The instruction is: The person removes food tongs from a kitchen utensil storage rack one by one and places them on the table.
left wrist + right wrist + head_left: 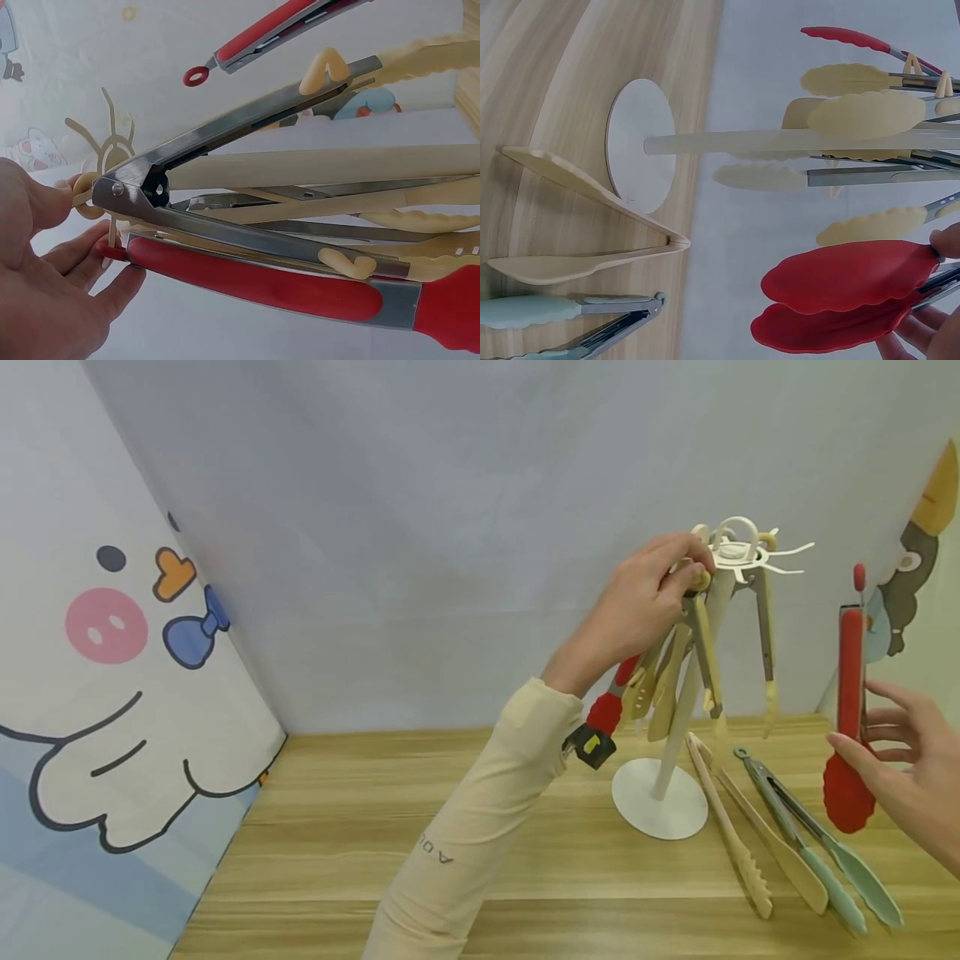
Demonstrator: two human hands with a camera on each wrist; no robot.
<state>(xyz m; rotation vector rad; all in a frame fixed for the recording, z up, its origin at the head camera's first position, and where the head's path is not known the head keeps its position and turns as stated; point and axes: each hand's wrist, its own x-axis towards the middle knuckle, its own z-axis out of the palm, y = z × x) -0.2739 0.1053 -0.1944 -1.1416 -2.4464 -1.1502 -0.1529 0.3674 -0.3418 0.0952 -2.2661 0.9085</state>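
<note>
My left hand (645, 597) pinches the ring end of cream-tipped metal tongs (702, 652) at the top of a white hanging stand (670, 739). In the left wrist view, these tongs (240, 126) spread in a V, and the thumb and fingers meet at their cream ring (84, 196). Red tongs (255, 281) hang close beside them, their ring near my fingers. On the right, my right hand (911, 760) grips another pair of red tongs (850, 677) upright, ring end up. Their red scalloped heads (847, 277) lie close together in the right wrist view.
Several cream-headed tongs (866, 114) hang around the stand's pole. Bare hooks (787, 560) stick out at its top right. On the wooden table (337, 860), wooden tongs (727, 827) and green-tipped tongs (787, 818) lie spread by the round base (637, 802).
</note>
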